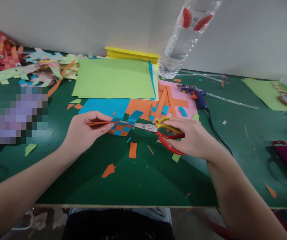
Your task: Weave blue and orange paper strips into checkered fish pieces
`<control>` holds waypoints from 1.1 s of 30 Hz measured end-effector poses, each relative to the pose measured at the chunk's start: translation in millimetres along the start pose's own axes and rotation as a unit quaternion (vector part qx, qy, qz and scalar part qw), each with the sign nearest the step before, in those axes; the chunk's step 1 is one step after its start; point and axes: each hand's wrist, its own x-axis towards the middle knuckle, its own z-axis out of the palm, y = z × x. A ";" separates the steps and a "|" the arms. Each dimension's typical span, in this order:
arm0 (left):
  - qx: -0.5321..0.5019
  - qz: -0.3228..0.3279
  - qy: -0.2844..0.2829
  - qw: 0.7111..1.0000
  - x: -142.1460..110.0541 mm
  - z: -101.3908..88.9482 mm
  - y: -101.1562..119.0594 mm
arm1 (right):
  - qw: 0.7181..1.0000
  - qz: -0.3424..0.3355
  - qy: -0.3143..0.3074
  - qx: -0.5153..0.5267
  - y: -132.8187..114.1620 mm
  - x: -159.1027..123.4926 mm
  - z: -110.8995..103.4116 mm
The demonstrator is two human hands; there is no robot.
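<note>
My left hand (91, 128) pinches a woven piece of orange and blue paper (120, 129) over the table's middle. The piece shows a checkered pattern, with a blue strip (135, 116) sticking out at its upper right. My right hand (189, 136) is wrapped round the handles of a pair of scissors (149, 127), one handle yellow and one red. The blades point left and reach the blue paper near my left fingertips. Whether they are cutting through it I cannot tell. Just below lies a small orange paper rectangle (133, 150).
Behind my hands lies a stack of green sheets (115, 78). A clear water bottle (180, 43) and a glue gun (195, 95) with its cord stand or lie to the right. Woven paper pieces (1, 50) heap up at far left. Paper scraps dot the green table (78, 186).
</note>
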 end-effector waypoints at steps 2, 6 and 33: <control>-0.001 -0.001 0.002 1.000 0.2 0.0 0.7 | 1.000 0.000 0.000 0.004 -0.4 0.1 0.4; 0.008 -0.001 -0.002 1.000 0.3 -0.5 0.8 | 1.000 0.016 0.000 0.017 0.3 0.1 1.0; 0.082 0.051 -0.011 0.995 2.8 -4.5 -6.2 | 1.000 -0.001 0.003 0.023 -1.1 -0.5 -2.4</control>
